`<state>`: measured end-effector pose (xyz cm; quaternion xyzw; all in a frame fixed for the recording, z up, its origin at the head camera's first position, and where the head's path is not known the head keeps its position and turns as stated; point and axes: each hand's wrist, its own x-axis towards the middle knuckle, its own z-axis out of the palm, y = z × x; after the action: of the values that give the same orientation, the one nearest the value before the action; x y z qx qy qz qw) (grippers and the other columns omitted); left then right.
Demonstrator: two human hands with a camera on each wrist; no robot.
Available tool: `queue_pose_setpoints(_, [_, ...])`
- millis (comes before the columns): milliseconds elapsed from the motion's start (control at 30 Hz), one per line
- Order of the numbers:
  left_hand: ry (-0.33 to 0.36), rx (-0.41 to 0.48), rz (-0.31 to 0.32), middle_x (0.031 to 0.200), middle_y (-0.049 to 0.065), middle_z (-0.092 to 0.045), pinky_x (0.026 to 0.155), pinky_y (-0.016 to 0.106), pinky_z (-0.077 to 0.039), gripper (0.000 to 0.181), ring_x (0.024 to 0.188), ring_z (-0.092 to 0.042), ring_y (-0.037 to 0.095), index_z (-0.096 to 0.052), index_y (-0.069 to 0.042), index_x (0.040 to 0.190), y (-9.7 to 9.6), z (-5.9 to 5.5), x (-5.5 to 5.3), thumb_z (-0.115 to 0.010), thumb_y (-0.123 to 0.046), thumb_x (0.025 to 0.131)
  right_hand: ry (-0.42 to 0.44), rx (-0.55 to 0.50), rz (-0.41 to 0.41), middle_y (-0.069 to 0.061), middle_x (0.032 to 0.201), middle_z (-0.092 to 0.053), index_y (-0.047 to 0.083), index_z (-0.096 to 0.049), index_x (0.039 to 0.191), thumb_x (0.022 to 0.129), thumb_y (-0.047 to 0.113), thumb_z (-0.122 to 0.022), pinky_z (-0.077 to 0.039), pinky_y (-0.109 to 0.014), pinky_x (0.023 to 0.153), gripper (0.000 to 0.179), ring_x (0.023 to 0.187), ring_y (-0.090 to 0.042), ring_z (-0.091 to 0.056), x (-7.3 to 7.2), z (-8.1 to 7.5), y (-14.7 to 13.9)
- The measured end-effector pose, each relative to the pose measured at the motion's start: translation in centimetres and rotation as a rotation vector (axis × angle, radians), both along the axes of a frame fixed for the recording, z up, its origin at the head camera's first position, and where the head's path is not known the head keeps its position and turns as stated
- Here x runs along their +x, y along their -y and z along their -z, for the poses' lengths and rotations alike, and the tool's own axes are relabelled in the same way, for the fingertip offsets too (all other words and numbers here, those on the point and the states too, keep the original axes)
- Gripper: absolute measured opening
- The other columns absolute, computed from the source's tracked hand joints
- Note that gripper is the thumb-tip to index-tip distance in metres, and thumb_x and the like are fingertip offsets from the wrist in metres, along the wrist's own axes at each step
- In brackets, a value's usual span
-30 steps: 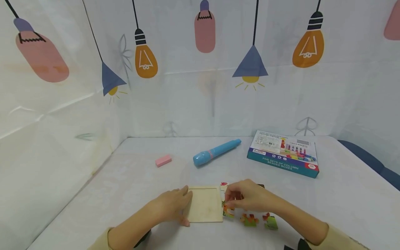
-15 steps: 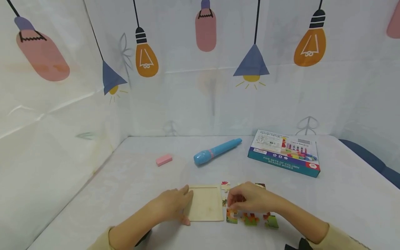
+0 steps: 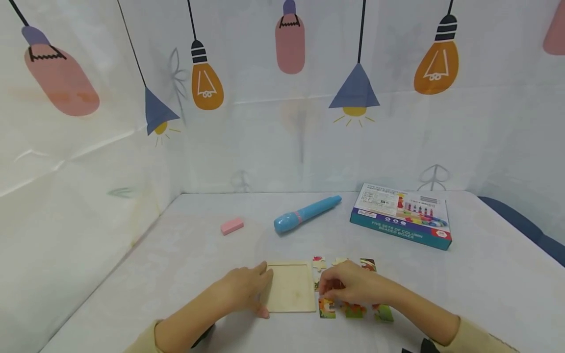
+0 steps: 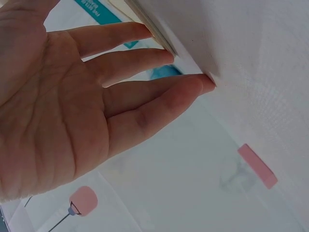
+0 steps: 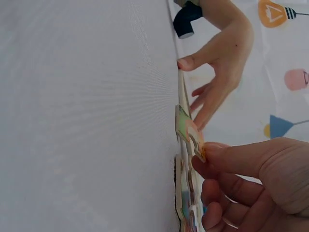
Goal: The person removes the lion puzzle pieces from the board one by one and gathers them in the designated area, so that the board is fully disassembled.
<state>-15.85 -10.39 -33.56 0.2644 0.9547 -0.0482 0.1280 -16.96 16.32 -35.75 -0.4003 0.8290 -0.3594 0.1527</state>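
A shallow wooden puzzle tray [image 3: 291, 288] lies bare on the table. My left hand [image 3: 243, 289] rests along its left side, fingers extended to the edge and thumb at the near corner. In the left wrist view its fingertips [image 4: 166, 57] touch the tray's rim. Just right of the tray, my right hand [image 3: 353, 284] pinches a jigsaw piece [image 5: 187, 124] between thumb and index finger. That piece is tilted in the right wrist view, its printed side orange and green. Several other jigsaw pieces [image 3: 354, 311] lie in rows beneath and around the right hand, which partly hides them.
Farther back lie a pink block [image 3: 231, 225] and a blue microphone-shaped toy [image 3: 304, 215]. A teal-sided box [image 3: 400, 217] sits at the back right. A printed white sheet [image 3: 265, 137] hangs behind the table, and a dark blue chair back [image 3: 516, 223] shows at the right edge.
My right hand has drawn the jigsaw piece slightly right and toward me, away from the tray's edge. The left hand has stayed at the tray.
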Motion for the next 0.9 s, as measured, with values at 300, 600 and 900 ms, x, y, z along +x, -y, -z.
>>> queue_pose_setpoints(300, [0.021, -0.003, -0.012, 0.138, 0.015, -0.042, 0.092, 0.045, -0.041, 0.086, 0.113, -0.051, 0.033, -0.046, -0.009, 0.133, -0.2, -0.1, -0.1, -0.071, -0.054, 0.064, -0.051, 0.018, 0.014, 0.016, 0.072, -0.056, 0.018, -0.064, 0.085, 0.089, 0.019, -0.061, -0.043, -0.017, 0.057, 0.004, 0.063, 0.003, -0.046, 0.1, 0.2, 0.1])
queue_pose_setpoints(600, [0.026, -0.009, -0.006, 0.137, 0.014, -0.043, 0.091, 0.045, -0.041, 0.085, 0.111, -0.052, 0.034, -0.046, -0.010, 0.132, -0.4, 0.0, -0.1, -0.071, -0.054, 0.065, -0.054, 0.032, 0.041, 0.017, 0.069, -0.055, 0.020, -0.064, 0.083, 0.090, 0.021, -0.059, -0.038, -0.015, 0.054, 0.008, 0.059, 0.003, -0.043, 0.4, 0.1, -0.1])
queue_pose_setpoints(900, [0.068, 0.040, -0.030, 0.130, 0.014, -0.050, 0.094, 0.045, -0.039, 0.077, 0.116, -0.050, 0.028, -0.051, -0.012, 0.128, 0.6, -0.3, -0.1, -0.074, -0.050, 0.066, -0.104, 0.005, -0.008, 0.017, 0.070, -0.054, 0.019, -0.064, 0.084, 0.090, 0.022, -0.059, -0.039, -0.015, 0.054, 0.009, 0.061, 0.004, -0.043, 0.7, 0.0, 0.1])
